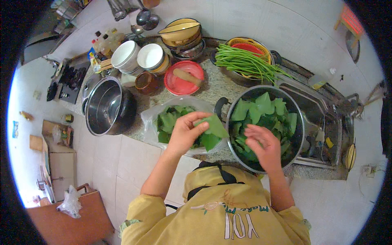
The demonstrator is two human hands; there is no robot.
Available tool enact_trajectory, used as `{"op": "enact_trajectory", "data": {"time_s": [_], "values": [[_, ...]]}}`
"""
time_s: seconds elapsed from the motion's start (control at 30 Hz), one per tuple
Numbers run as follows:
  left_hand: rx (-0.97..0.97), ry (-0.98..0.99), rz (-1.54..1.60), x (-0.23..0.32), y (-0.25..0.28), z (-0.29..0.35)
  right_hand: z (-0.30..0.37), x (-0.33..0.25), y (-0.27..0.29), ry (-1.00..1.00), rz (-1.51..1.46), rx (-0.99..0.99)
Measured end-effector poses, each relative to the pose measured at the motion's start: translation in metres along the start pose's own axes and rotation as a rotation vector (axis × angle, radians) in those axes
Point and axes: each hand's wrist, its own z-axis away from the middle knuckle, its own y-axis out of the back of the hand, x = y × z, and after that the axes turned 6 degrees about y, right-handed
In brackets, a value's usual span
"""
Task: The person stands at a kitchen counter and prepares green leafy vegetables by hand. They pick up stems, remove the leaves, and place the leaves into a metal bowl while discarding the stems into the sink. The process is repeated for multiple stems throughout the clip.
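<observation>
One speckled counter (213,86), pale walls (245,24); left fingers (199,130) pinch a leaf (216,128); right fingers (258,132) parted, empty.

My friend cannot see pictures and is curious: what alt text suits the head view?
The person's left fingers hold a large green leaf near a clear plastic bag of leaves; the right fingers, apparently empty, hover over a neighbouring dark pot of leaves. Long green stalks lie behind the pot.

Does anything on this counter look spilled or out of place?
Nothing looks spilled. Slightly untidy: the long green stems overhang the yellow basket, some tips reaching toward the sink. Leaves lie inside the pot and plastic bag.
</observation>
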Motion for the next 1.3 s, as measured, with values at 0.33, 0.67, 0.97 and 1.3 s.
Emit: {"op": "enact_trajectory", "data": {"time_s": [0.33,0.67,0.97,1.3], "values": [[-0.111,-0.059,-0.068,0.01,-0.06,0.012,0.008,-0.044,-0.002,-0.01,-0.006,0.273],[-0.013,-0.266,-0.163,0.013,-0.092,0.012,0.019,-0.038,0.012,-0.122,0.053,0.38],[0.057,-0.212,-0.183,0.024,-0.106,0.026,0.025,-0.039,0.012,0.052,0.12,0.349],[-0.053,0.037,0.369,0.036,-0.106,0.025,0.02,-0.05,0.012,-0.111,-0.318,0.371]]}}
